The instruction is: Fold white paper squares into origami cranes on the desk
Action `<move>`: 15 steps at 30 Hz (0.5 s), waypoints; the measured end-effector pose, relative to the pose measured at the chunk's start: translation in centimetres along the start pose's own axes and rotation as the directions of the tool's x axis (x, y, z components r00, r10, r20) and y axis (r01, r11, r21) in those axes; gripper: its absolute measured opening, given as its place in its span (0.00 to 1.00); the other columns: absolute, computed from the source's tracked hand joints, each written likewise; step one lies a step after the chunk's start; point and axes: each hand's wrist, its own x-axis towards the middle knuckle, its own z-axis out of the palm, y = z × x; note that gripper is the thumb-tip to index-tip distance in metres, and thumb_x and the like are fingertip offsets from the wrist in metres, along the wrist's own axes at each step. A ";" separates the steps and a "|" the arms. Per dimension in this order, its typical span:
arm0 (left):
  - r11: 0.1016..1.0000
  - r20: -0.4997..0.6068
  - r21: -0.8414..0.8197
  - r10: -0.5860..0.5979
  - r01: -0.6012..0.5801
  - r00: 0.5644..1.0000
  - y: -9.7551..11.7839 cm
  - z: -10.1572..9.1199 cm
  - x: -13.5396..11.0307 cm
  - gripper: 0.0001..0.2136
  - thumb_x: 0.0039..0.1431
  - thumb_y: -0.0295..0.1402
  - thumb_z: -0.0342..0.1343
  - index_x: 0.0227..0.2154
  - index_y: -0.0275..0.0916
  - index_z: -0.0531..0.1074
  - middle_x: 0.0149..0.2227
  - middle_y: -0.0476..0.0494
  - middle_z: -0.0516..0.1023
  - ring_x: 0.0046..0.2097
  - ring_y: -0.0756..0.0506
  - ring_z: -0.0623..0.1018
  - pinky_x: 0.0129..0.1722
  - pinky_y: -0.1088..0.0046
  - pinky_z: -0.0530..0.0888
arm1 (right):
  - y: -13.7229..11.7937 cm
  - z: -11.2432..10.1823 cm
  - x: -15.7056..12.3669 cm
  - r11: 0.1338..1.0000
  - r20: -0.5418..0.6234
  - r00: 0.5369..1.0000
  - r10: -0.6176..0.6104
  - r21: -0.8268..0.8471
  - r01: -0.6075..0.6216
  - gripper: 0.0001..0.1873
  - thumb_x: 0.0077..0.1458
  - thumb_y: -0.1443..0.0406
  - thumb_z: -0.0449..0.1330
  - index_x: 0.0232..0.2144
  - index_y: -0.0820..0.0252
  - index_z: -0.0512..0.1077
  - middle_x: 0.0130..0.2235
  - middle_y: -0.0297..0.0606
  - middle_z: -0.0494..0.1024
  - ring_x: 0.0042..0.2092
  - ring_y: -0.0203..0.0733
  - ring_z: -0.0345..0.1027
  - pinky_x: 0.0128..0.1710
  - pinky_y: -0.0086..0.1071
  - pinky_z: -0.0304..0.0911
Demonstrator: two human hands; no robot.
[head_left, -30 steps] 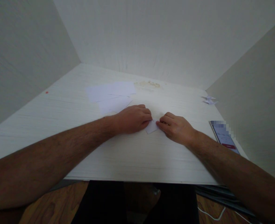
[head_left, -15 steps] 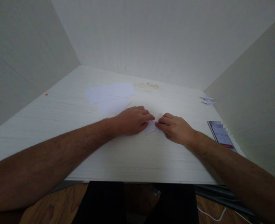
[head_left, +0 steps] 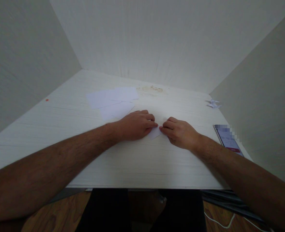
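Note:
A small piece of white paper (head_left: 155, 133) lies on the table between my two hands, partly covered by the fingers. From the left, my left hand (head_left: 138, 125) pinches its edge, with thumb and index finger closed on it. My right hand (head_left: 177, 132) grips the opposite side, fingers curled and fingertips close to those of the left. Beyond my left hand, several white paper sheets (head_left: 113, 97) lie flat and overlap.
Folded white paper pieces (head_left: 213, 103) sit by the right wall. A phone (head_left: 228, 139) with a lit screen lies near the right edge of the white table (head_left: 142, 167). A small orange spot (head_left: 47, 100) is at the far left. Walls enclose the back and sides.
The fingertips of both hands have shifted slightly over the small paper, and less of its upper part shows between them. The view has moved a little.

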 end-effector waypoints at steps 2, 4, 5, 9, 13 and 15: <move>1.000 0.006 -0.003 -0.001 0.001 1.000 0.0 -0.1 0.0 0.14 0.65 0.32 0.47 0.47 0.43 0.76 0.43 0.44 0.78 0.42 0.44 0.72 0.44 0.66 0.69 | -0.2 0.0 0.1 0.998 -0.004 0.998 0.063 0.007 -0.062 0.17 0.59 0.73 0.50 0.45 0.63 0.74 0.40 0.44 0.74 0.42 0.45 0.61 0.36 0.34 0.58; 1.000 0.019 -0.006 -0.002 0.002 1.000 0.1 -0.2 0.1 0.14 0.65 0.32 0.47 0.48 0.44 0.76 0.43 0.44 0.78 0.43 0.44 0.73 0.44 0.66 0.69 | -0.4 -0.1 0.2 0.992 0.001 0.992 0.126 0.005 -0.126 0.17 0.58 0.73 0.50 0.46 0.63 0.73 0.41 0.44 0.74 0.42 0.44 0.61 0.36 0.34 0.57; 1.000 0.025 -0.008 -0.004 0.004 1.000 0.1 -0.3 0.1 0.14 0.65 0.32 0.48 0.48 0.44 0.76 0.43 0.44 0.78 0.43 0.44 0.73 0.44 0.66 0.69 | -0.5 -0.2 0.2 0.990 0.013 0.990 0.142 0.000 -0.142 0.17 0.58 0.73 0.51 0.47 0.63 0.73 0.41 0.44 0.74 0.42 0.44 0.61 0.35 0.34 0.57; 1.000 0.027 -0.008 -0.012 0.012 1.000 0.0 -0.2 0.0 0.14 0.65 0.32 0.48 0.48 0.44 0.76 0.44 0.44 0.78 0.44 0.44 0.73 0.45 0.66 0.69 | -0.6 -1.1 -0.1 0.991 0.084 0.988 0.130 -0.025 -0.128 0.16 0.54 0.73 0.53 0.44 0.63 0.73 0.40 0.44 0.73 0.41 0.45 0.60 0.35 0.35 0.56; 0.999 0.025 -0.035 -0.024 0.025 0.999 -0.1 -0.1 0.0 0.14 0.65 0.32 0.47 0.46 0.44 0.77 0.45 0.44 0.78 0.44 0.45 0.73 0.46 0.66 0.69 | -0.2 -2.2 -1.5 0.990 0.119 0.983 0.139 -0.044 -0.135 0.13 0.54 0.74 0.53 0.39 0.63 0.74 0.37 0.44 0.73 0.39 0.45 0.60 0.34 0.36 0.56; 0.998 0.022 -0.053 -0.027 0.028 0.999 -0.1 -0.1 0.1 0.14 0.65 0.32 0.47 0.46 0.43 0.77 0.45 0.43 0.78 0.44 0.45 0.73 0.47 0.66 0.69 | -0.1 -2.6 -2.1 0.987 0.137 0.979 0.151 -0.071 -0.142 0.12 0.54 0.74 0.54 0.38 0.63 0.74 0.36 0.44 0.74 0.38 0.45 0.61 0.33 0.37 0.56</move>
